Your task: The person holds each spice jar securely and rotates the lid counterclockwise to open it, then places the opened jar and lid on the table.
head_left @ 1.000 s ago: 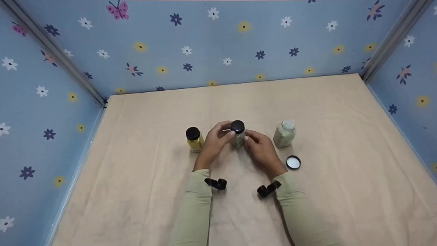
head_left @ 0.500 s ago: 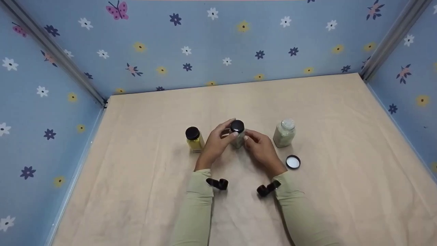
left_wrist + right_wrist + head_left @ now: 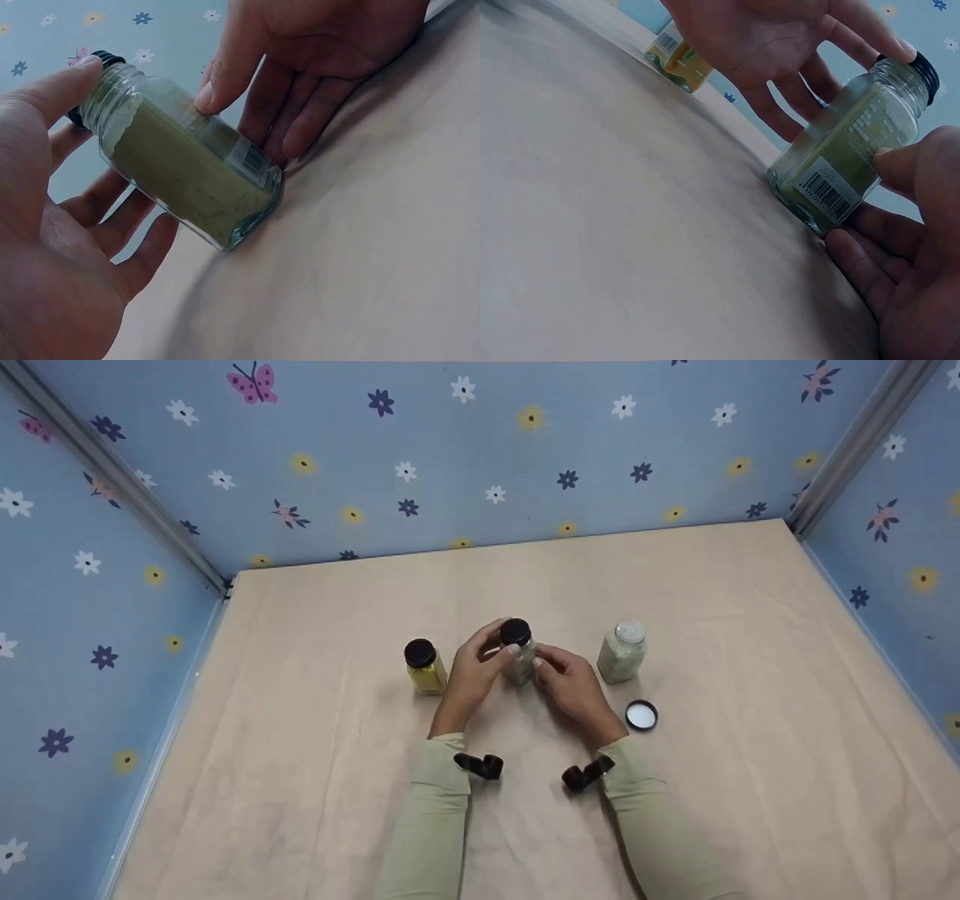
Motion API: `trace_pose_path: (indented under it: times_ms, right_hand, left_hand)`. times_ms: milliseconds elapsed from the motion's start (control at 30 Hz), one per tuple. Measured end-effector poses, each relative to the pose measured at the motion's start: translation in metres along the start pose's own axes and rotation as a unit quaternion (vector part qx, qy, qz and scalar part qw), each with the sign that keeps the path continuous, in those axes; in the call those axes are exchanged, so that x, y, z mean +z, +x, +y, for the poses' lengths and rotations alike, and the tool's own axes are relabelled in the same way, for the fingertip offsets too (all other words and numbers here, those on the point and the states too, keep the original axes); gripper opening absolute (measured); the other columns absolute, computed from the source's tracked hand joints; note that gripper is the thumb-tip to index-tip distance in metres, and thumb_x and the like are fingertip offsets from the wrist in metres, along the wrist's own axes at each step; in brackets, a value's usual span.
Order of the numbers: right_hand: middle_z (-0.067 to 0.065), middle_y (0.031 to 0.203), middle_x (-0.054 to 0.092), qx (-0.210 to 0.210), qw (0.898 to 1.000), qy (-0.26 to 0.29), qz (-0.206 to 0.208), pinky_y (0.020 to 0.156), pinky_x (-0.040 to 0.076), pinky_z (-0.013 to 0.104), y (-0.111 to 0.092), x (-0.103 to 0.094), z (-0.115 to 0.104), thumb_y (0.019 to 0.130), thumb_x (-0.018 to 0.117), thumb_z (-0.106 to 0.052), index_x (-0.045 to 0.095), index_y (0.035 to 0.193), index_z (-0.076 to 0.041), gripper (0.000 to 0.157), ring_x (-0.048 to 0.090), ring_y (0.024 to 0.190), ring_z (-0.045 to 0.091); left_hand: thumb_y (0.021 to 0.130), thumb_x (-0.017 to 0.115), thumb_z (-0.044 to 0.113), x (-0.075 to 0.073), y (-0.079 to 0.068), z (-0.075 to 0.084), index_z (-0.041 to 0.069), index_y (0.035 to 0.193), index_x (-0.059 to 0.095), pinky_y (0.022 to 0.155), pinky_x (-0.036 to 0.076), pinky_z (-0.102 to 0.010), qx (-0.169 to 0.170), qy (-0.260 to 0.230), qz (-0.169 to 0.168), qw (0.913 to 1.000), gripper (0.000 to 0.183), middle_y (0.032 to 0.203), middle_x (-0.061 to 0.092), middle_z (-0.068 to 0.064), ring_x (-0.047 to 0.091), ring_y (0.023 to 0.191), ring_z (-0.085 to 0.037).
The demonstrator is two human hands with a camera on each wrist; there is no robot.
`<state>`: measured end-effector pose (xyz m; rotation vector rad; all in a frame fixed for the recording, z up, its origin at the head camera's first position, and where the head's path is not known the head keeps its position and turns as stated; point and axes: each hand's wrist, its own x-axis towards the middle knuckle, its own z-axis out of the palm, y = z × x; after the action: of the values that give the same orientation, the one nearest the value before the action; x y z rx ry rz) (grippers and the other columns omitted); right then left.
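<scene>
A square glass jar of green powder stands at mid-table between the hands. Its black screw cap sits high on the neck, with glass threads showing below it in the left wrist view. My left hand grips the cap, thumb on the near side and index finger on the far side; its other fingers reach toward the jar's side. My right hand holds the jar's body low down, the thumb on one face and fingers behind. A barcode label shows near the jar's base in the right wrist view.
Left of the hands stands a black-capped jar of yellow contents. To the right is an uncapped jar of pale green powder, and before it a black lid lies with its white inside up. Flowered walls surround the cloth-covered table.
The head view has shifted slightly. The cap and jar top have moved a little left and the cap's shine has faded. Both hands keep their hold; the other jars and the loose lid stay put.
</scene>
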<state>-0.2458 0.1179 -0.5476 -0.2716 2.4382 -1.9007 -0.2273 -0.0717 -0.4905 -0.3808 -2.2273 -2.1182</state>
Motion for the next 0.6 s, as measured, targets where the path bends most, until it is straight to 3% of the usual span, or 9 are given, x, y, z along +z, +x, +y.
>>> trace_pose_path:
  times_ms: [167,333,467,600]
  right_hand:
    - [0.006,0.118,0.068,0.005,1.000,0.006,-0.001,0.089,0.049,0.033,0.000,0.002,-0.001,0.100,0.063,-0.016,0.068,0.130,-0.008,0.031,0.060,0.100,0.018]
    - [0.007,0.124,0.068,0.008,1.000,-0.002,0.001,0.099,0.047,0.034,-0.001,0.002,-0.001,0.100,0.063,-0.016,0.068,0.130,-0.007,0.031,0.060,0.110,0.018]
    - [0.008,0.127,0.067,0.003,1.000,-0.007,0.004,0.104,0.044,0.037,-0.001,0.001,-0.002,0.099,0.063,-0.016,0.068,0.129,-0.008,0.032,0.059,0.116,0.020]
    - [0.008,0.129,0.066,0.001,1.000,-0.021,0.006,0.107,0.042,0.037,-0.001,-0.001,-0.002,0.099,0.063,-0.018,0.068,0.130,-0.008,0.033,0.057,0.122,0.019]
  left_hand:
    - [0.096,0.068,0.008,0.000,-0.001,0.001,-0.004,0.139,0.054,0.104,0.045,-0.046,0.034,-0.039,0.049,0.9975,0.048,0.126,0.063,-0.014,0.058,0.120,-0.026]
    - [0.092,0.070,0.001,0.001,-0.006,0.006,-0.009,0.133,0.057,0.099,0.048,-0.050,0.076,-0.043,0.103,0.9908,0.044,0.118,0.065,-0.017,0.061,0.112,-0.029]
    - [0.090,0.071,-0.002,0.002,-0.008,0.011,-0.011,0.128,0.058,0.098,0.048,-0.054,0.096,-0.041,0.118,0.9875,0.041,0.116,0.065,-0.018,0.061,0.108,-0.027]
    - [0.089,0.072,-0.003,0.002,-0.011,0.015,-0.012,0.125,0.057,0.096,0.047,-0.057,0.093,-0.040,0.122,0.9873,0.040,0.113,0.064,-0.018,0.061,0.106,-0.028]
